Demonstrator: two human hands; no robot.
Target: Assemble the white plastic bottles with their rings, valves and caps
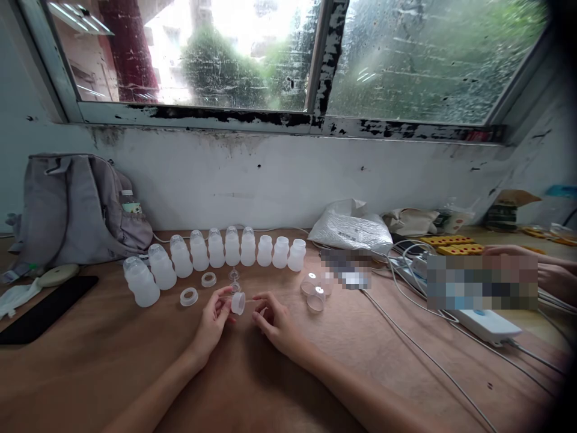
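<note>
My left hand point(214, 316) pinches a translucent white bottle collar ring point(238, 304), tilted with its opening toward the right. My right hand point(274, 322) is just right of it, fingers loosely curled, thumb and forefinger apart. Something thin and pale seems to reach from the ring toward that forefinger; I cannot tell what. Clear bottle teats point(233, 275) stand just behind my left fingers, partly hidden. Two loose collar rings point(189, 296) lie to the left. Frosted baby bottles point(181, 258) stand in a curved row behind, most with clear domed caps, the three rightmost without. Clear caps point(315, 299) sit at right.
A grey backpack point(76, 204) and a black flat pad point(49, 310) are at left. A silvery plastic bag point(354, 225) lies by the wall. At right are cables, a white power strip point(489, 325), yellow blocks point(457, 245) and another person's hand point(509, 255).
</note>
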